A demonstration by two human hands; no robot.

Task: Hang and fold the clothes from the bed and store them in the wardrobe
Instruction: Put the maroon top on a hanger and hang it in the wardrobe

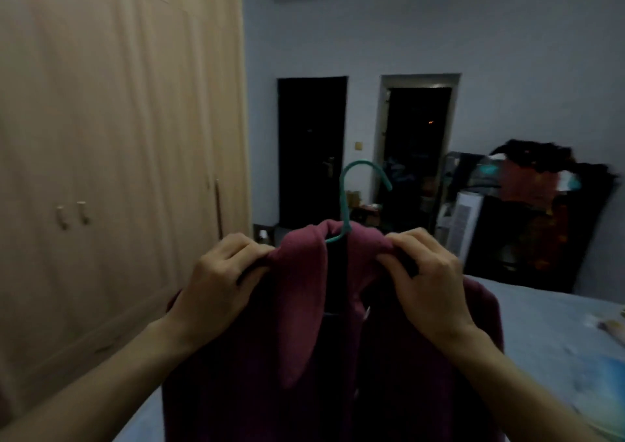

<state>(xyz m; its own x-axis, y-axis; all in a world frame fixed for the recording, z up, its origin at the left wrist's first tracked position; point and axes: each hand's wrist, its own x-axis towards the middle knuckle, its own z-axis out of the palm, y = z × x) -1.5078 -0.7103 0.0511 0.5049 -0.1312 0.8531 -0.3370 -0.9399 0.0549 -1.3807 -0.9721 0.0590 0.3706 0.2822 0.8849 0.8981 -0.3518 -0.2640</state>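
In a dim bedroom with pale walls, the person holds up a maroon fabric garment (304, 306) on a teal plastic hanger (351, 187), above the light blue bed sheet (541, 333). The left hand (216, 286) and right hand (426, 282) each pinch a shoulder of it with curled fingers. A tall light wooden wardrobe (118, 137), doors closed, stands left; two dark doorways (311, 150) face ahead, and dark piled clothes (541, 211) lie right.

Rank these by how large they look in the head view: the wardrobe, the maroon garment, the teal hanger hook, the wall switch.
Largest to smallest, as seen:
1. wardrobe
2. maroon garment, though it sits close to the camera, which inflates it
3. teal hanger hook
4. wall switch
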